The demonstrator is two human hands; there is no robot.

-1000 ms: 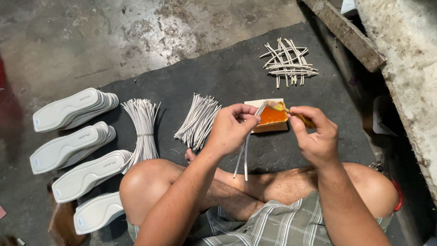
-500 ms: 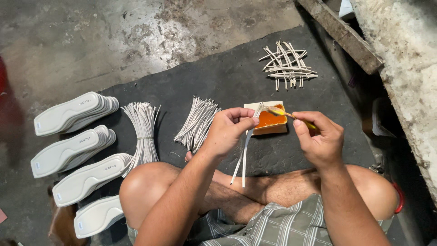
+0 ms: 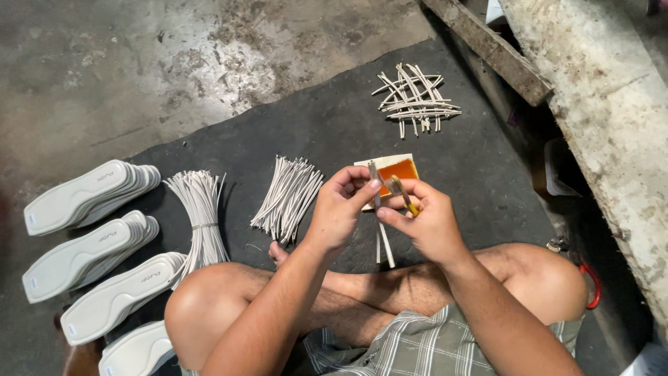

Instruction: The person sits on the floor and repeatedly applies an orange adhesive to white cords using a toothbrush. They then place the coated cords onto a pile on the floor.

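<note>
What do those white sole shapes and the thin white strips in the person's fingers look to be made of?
The white soles look like moulded foam or soft rubber: matte, thick, with rounded edges.

The strips pinched by the left hand look like cut rubbery or synthetic strapping, matte and hanging nearly straight. I cannot tell which from here.

Soft, even daylight is cast from twelve o'clock; shadows are faint, corners are darkened, and focus is kept sharp.
</note>
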